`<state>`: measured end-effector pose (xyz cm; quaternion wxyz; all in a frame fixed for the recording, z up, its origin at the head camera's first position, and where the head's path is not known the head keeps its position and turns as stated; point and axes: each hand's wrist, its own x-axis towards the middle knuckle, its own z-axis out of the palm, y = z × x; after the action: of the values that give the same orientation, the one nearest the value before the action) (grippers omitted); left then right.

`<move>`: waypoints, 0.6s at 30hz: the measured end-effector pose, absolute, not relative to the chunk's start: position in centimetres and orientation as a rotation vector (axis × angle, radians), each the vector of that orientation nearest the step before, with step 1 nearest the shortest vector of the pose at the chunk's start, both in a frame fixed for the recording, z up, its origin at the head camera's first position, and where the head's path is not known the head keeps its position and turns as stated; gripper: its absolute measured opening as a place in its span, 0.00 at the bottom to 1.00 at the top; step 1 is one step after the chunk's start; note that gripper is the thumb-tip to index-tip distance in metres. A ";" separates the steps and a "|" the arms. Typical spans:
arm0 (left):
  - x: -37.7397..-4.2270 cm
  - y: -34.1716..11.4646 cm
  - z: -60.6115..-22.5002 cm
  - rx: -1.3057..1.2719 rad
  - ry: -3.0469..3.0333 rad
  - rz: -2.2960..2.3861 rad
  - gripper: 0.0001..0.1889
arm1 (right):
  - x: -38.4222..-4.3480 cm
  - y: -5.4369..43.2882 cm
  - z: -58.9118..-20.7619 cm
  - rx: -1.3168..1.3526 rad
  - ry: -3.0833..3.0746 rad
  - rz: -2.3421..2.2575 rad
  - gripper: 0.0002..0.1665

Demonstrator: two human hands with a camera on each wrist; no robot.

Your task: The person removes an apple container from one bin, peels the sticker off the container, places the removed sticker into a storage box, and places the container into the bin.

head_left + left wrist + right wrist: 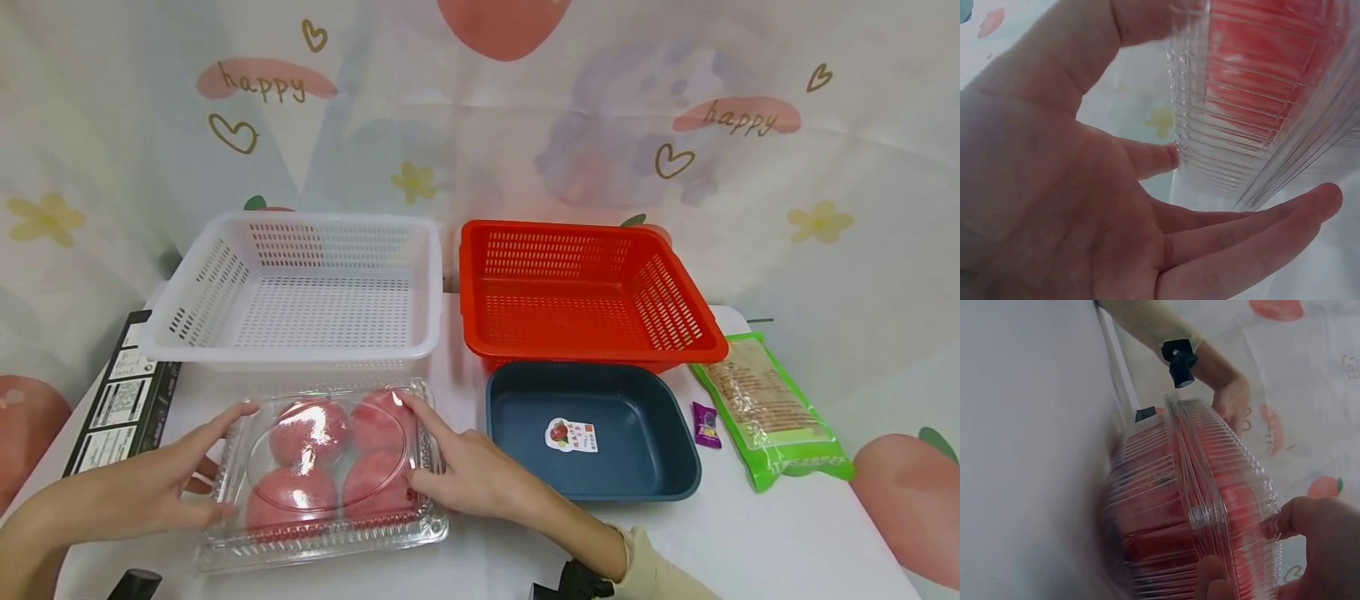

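Note:
A clear plastic clamshell box (322, 546) holding several round pinkish-red fruits (307, 432) lies in front of the white basket, its lid down. My left hand (150, 487) is at the box's left side; thumb and index finger touch the lid, while the other fingers stretch out beside and below it in the left wrist view. On the right side, my right hand (480, 475) grips the lid's edge, index finger at the far corner and thumb nearer me. The right wrist view shows the box's ribbed side (1154, 506) and rim between these fingers.
Behind stand a white basket (292, 354) and a red basket (592, 348). A dark blue basin (622, 475) sits before the red one. To its right lie a small purple packet (706, 425) and a green-edged bag (772, 408). A black labelled box (120, 400) is at left.

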<state>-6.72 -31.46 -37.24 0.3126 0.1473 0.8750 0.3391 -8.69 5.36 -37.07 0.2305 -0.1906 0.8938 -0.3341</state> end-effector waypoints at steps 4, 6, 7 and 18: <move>-6.7 -31.2 -37.2 0.435 2.314 0.917 0.54 | -8.6 5.5 -37.0 -0.517 2.418 -0.959 0.48; -6.8 -31.0 -37.2 0.484 2.307 0.956 0.54 | -8.7 5.6 -37.0 -0.528 2.395 -0.987 0.49; -6.8 -30.9 -37.2 0.510 2.308 0.970 0.54 | -8.7 5.6 -37.0 -0.537 2.391 -0.996 0.49; -5.7 -30.5 -36.7 0.551 2.453 0.947 0.54 | -7.8 6.0 -36.1 -0.524 2.370 -1.124 0.52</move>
<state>-5.72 -30.52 -36.72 0.2255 0.1999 0.8895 0.3435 -7.75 6.00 -36.13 0.2314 -0.1906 0.8619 -0.4089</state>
